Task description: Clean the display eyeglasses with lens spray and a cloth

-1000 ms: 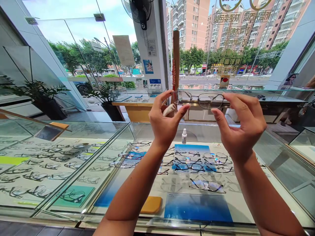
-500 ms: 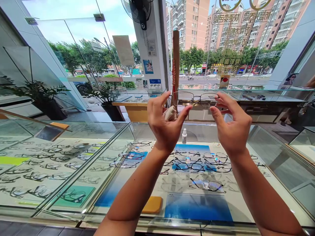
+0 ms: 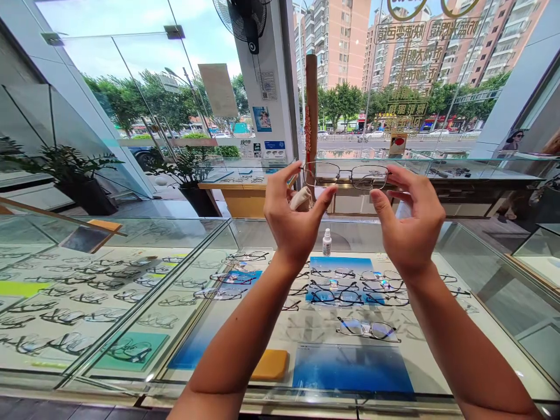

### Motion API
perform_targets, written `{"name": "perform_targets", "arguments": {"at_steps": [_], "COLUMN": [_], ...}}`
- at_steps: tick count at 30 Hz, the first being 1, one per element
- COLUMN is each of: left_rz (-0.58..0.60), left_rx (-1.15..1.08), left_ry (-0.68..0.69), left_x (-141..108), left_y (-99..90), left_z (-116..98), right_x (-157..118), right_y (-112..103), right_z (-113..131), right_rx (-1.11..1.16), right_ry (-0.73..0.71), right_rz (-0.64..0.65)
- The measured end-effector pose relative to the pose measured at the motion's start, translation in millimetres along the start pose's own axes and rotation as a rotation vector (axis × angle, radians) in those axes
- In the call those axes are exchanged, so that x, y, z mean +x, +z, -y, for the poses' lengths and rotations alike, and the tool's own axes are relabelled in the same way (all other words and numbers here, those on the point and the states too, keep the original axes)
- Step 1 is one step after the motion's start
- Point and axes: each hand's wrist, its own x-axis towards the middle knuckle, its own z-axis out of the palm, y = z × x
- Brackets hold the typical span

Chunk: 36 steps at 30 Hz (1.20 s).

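A pair of thin dark-rimmed eyeglasses [image 3: 345, 169] is held up in front of me, above the glass display case [image 3: 230, 224]. My left hand [image 3: 294, 213] pinches its left side between thumb and fingers. A crumpled pale cloth [image 3: 300, 199] is tucked in that same hand's palm. My right hand [image 3: 409, 216] grips the right side of the frame with thumb and fingertips. Below the hands, a small white bottle [image 3: 326, 242] stands upright on the case. More eyeglasses [image 3: 367, 330] lie in rows beneath, some over blue sheets.
An orange-yellow block [image 3: 270, 365] is near the front edge. Left of it, another glass case holds many spectacles, and a tilted mirror [image 3: 86, 238] stands on top. Farther back are a second counter [image 3: 236, 199], potted plants [image 3: 85, 175] and a wall fan [image 3: 245, 23].
The eyeglasses have turned slightly, so the lenses face me more squarely. Both hands keep their grip and have shifted only a little; the view has moved slightly.
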Motion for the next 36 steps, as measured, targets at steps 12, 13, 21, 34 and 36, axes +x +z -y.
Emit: {"name": "perform_targets", "arguments": {"at_steps": [12,13,21,34,36], "left_rz": [-0.072,-0.084,-0.065,-0.052,-0.039], "left_rx": [-0.073,-0.057,0.001,-0.115,-0.124], "left_ry": [-0.041,-0.028,0.024,-0.091,-0.147], "left_x": [-6.1,-6.9,-12.1,-17.6,-18.5], "left_y": [8.9,8.1,4.9,15.4,16.2], "left_z": [9.1,7.9,1.7,6.8,0.8], "right_x": [-1.0,-0.3,3.2,6.4,7.8], "right_y": [7.9,9.1,12.9,7.4,4.4], "right_z": [0.6,-0.9,-11.0,-0.2,0.2], "right_rx": [0.177,0.248,0.491,0.589,0.619], "right_ry": [-0.012,0.046,0.364,0.338,0.403], "right_rz": [-0.070,-0.077,-0.083,-0.091,-0.063]}}
